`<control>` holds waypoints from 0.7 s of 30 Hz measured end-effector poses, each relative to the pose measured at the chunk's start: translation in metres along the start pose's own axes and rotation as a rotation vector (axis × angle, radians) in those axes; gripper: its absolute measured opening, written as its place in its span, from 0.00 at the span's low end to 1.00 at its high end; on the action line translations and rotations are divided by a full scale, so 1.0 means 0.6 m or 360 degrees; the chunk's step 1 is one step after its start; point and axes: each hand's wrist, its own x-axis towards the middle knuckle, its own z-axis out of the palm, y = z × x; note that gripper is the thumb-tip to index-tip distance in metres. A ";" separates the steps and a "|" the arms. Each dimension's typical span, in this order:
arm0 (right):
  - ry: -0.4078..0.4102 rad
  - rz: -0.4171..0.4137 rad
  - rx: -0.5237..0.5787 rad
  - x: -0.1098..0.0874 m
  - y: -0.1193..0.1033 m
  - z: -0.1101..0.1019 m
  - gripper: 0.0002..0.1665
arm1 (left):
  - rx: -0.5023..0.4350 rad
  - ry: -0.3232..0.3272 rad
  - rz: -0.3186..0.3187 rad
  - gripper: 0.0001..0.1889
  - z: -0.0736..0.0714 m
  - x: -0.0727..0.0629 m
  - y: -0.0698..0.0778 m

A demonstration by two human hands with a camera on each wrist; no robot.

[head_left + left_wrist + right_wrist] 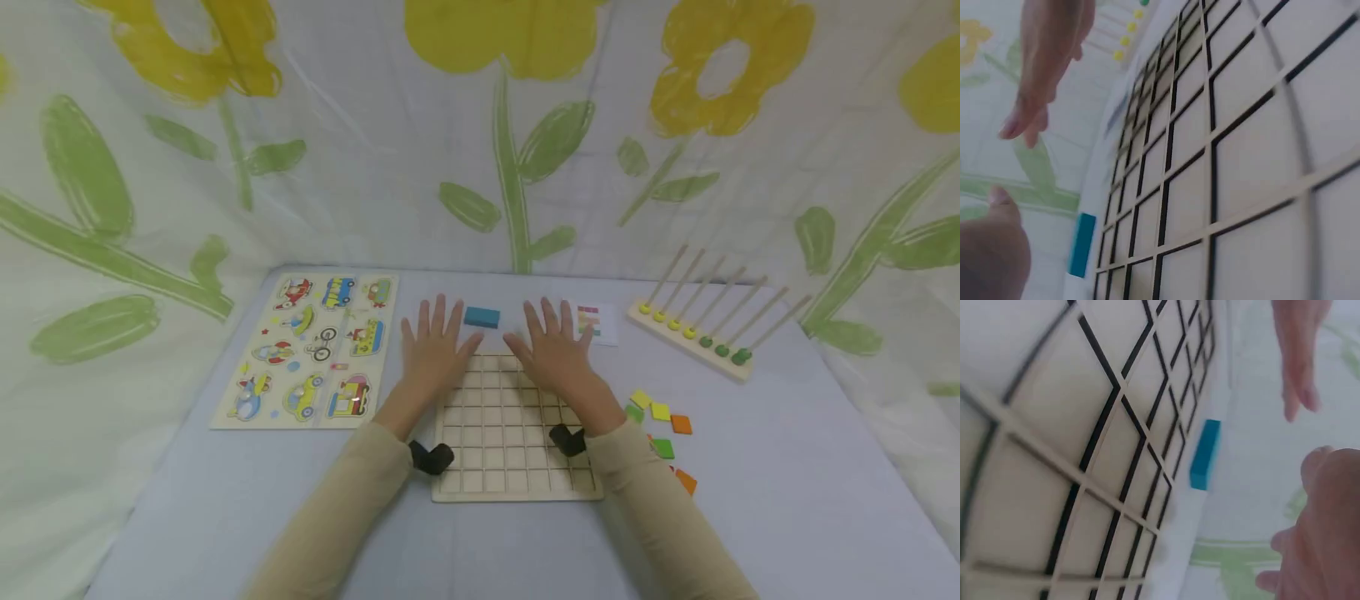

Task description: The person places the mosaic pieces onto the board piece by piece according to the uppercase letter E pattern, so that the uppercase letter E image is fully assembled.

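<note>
Left hand (435,357) and right hand (558,358) are hovering, fingers spread, gripping nothing; the grid board (493,458) is lying below. I'm judging this a ready pause, the next move calling for pinching a tile (661,412) beside it.

On a cloth-covered table (810,500)
Bears vehicle puzzle (300,354), wooden grid board (515,436), blue block (482,317), printed card (605,323), bead rack (688,340), loose coloured tiles (661,412).
</note>
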 end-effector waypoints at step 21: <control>-0.0352 0.0170 0.0184 -0.139 0.242 -0.043 0.23 | -0.0562 0.0078 0.0347 0.25 0.053 -0.198 -0.059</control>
